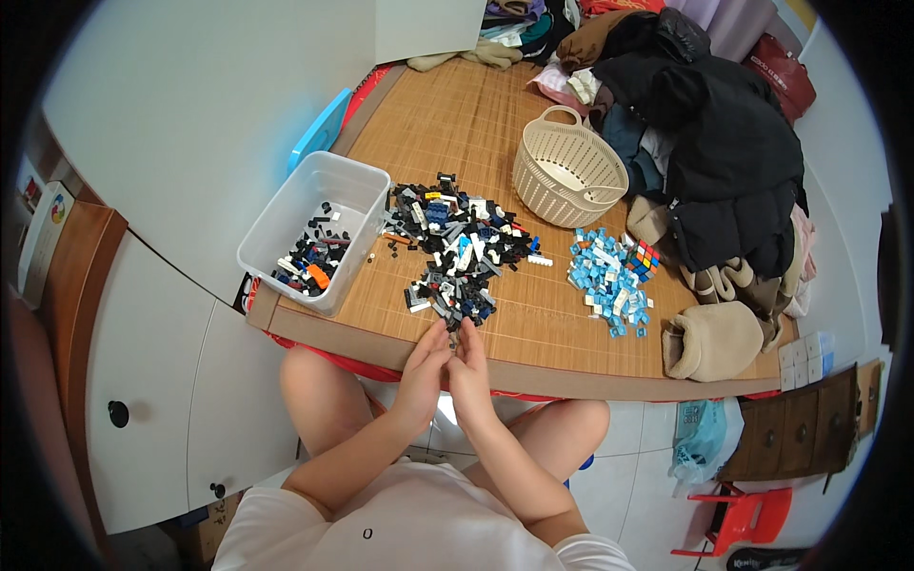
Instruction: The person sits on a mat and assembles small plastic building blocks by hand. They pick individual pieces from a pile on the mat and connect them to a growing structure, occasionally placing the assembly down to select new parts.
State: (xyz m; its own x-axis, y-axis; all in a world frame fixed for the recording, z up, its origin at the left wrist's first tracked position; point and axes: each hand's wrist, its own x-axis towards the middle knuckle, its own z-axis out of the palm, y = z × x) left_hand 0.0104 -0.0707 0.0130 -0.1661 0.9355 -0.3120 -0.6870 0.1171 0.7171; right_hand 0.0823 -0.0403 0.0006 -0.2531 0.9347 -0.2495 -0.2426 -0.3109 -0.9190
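My left hand (424, 371) and my right hand (468, 370) are side by side at the table's near edge, palms turned toward each other. Their fingers stretch forward and their fingertips meet the near end of a heap of mixed toy building bricks (457, 257), mostly black, grey and white with some blue. My thumbs come close together between the palms. A few small grey bits show in the gap there, too small to make out. Neither hand visibly grips a brick.
To the left stands a clear plastic bin (357, 252) partly filled with bricks, a blue lid (321, 126) behind it. Right of the heap lie light-blue and white bricks (609, 281), a puzzle cube (644, 259) and a beige basket (543, 181). Piled clothes (728, 143) cover the far right.
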